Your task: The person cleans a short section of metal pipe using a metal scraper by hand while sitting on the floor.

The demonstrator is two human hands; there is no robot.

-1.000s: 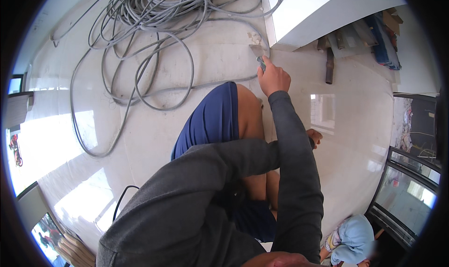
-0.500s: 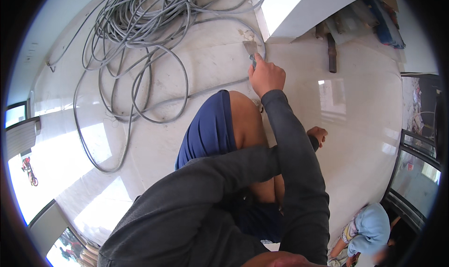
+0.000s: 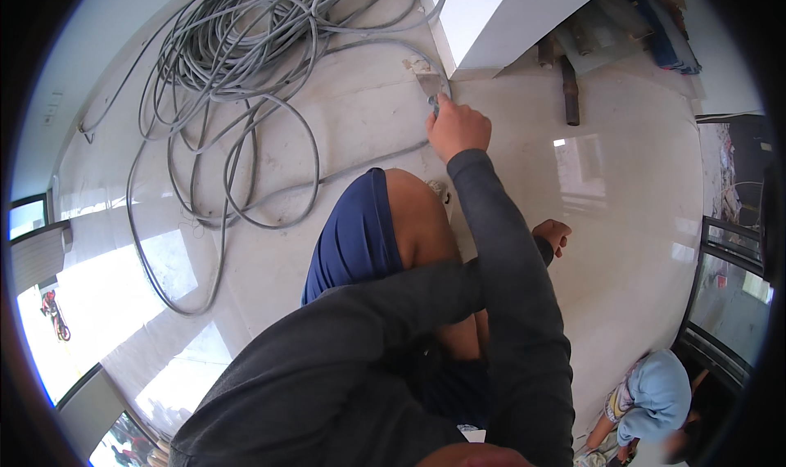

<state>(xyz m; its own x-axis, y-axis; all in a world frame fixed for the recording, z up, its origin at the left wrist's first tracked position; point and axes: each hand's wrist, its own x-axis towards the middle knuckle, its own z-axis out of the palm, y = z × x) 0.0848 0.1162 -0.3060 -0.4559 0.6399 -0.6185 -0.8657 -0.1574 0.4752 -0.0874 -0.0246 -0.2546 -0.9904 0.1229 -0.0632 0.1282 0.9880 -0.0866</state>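
My right hand (image 3: 460, 131) is stretched forward over the pale tiled floor (image 3: 368, 111), its fingers wrapped round the handle of a scraper (image 3: 426, 83). The scraper's flat metal blade points away from me, at a small patch of whitish crumbs (image 3: 416, 64) on the tiles. Close by that patch curves a loop of grey hose or cable. Beneath my right forearm crosses my left arm, in a dark sleeve. Its hand, my left hand (image 3: 553, 236), sticks out on the right with curled fingers and no object visible in it.
A big tangled coil of grey hose or cable (image 3: 237, 49) spreads over the floor at the far left. Ahead stands a white pillar (image 3: 483, 25). Right of it lie a dark tube (image 3: 570, 90) and stacked boards. Another person (image 3: 655, 393) bends down at the lower right.
My right hand and the scraper have shifted slightly left in the view, and the whole scene has slid a little left too. My left hand keeps its curled pose.
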